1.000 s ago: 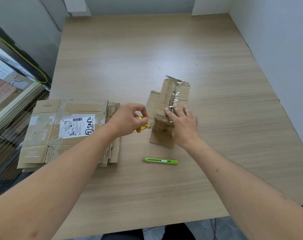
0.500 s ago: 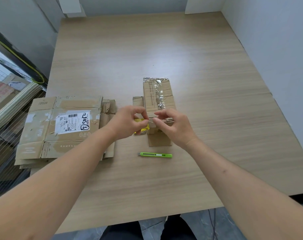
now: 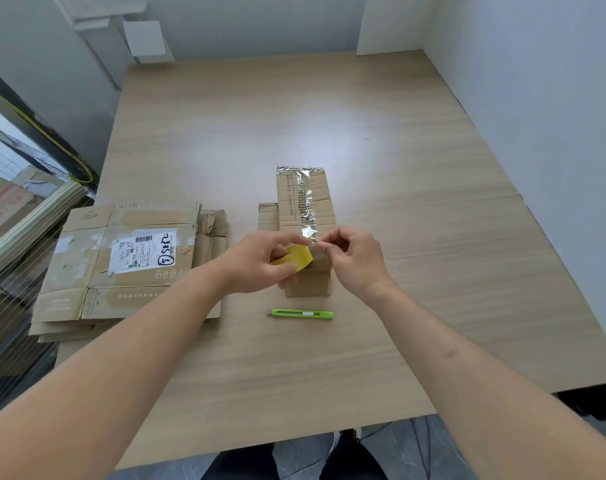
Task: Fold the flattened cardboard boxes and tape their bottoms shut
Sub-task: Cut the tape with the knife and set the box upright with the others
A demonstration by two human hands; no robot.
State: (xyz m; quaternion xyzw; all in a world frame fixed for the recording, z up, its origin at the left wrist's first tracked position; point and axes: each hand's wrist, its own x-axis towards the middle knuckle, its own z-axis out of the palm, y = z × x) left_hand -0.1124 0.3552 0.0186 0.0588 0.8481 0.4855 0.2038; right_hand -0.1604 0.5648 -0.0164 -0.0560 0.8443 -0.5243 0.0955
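A small folded cardboard box (image 3: 305, 202) stands in the middle of the wooden table (image 3: 398, 140), with shiny clear tape running down its top face. At the box's near end, my left hand (image 3: 260, 263) grips a yellow tape roll (image 3: 294, 257). My right hand (image 3: 355, 259) pinches the loose end of the tape just right of the roll, over the box's near edge. A stack of flattened cardboard boxes (image 3: 128, 265) with a white shipping label lies at the table's left edge.
A green utility knife (image 3: 302, 313) lies on the table just in front of the box. White walls close the right and far sides. Left of the table are a railing and stored cartons. My legs show below the near edge.
The box has been turned from slanted to straight, long side pointing away from me. My right hand left the box's top and came to the tape roll in my left hand.
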